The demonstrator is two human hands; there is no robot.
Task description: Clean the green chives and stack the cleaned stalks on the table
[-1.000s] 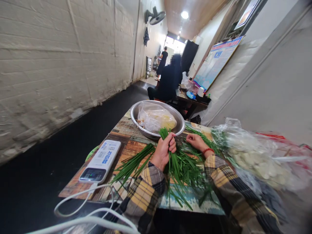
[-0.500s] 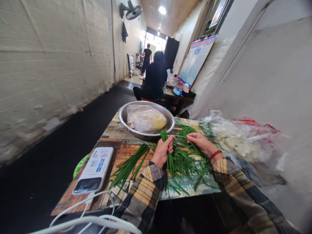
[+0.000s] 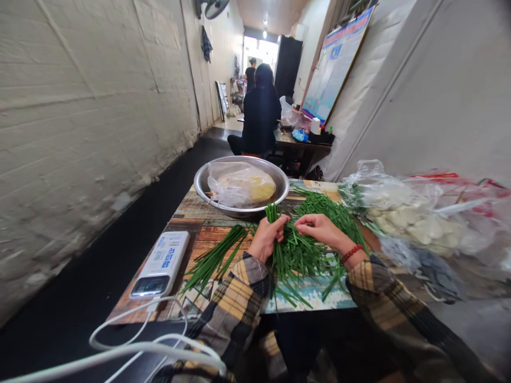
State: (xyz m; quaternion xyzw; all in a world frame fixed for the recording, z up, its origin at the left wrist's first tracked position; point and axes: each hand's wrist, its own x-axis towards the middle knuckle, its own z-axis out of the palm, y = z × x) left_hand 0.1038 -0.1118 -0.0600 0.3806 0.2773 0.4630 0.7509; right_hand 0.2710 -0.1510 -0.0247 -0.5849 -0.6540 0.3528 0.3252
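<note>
My left hand (image 3: 266, 237) is closed round an upright bunch of garlic chives (image 3: 273, 213), whose ends stick out above the fist and hang down below it. Just right of it, my right hand (image 3: 321, 230) has thumb and forefinger pinched together; whatever they hold is too small to make out. Loose chives (image 3: 305, 255) spread beneath both hands over the wood-patterned table (image 3: 215, 234). Another neat bundle of chives (image 3: 217, 255) lies left of my left hand. Behind the hands, a steel basin (image 3: 202, 189) holds a clear plastic bag (image 3: 239, 183) with something pale yellow inside.
A white power bank (image 3: 162, 263) with white cables (image 3: 139, 348) sits at the table's left. Plastic bags (image 3: 419, 218) with pale flat pieces lie on the right by the wall. A person in dark clothes (image 3: 259, 114) sits ahead, another stands farther back.
My right hand has come left, nearer the bunch in my left hand. My left hand keeps its hold. The camera view has tilted down and turned slightly.
</note>
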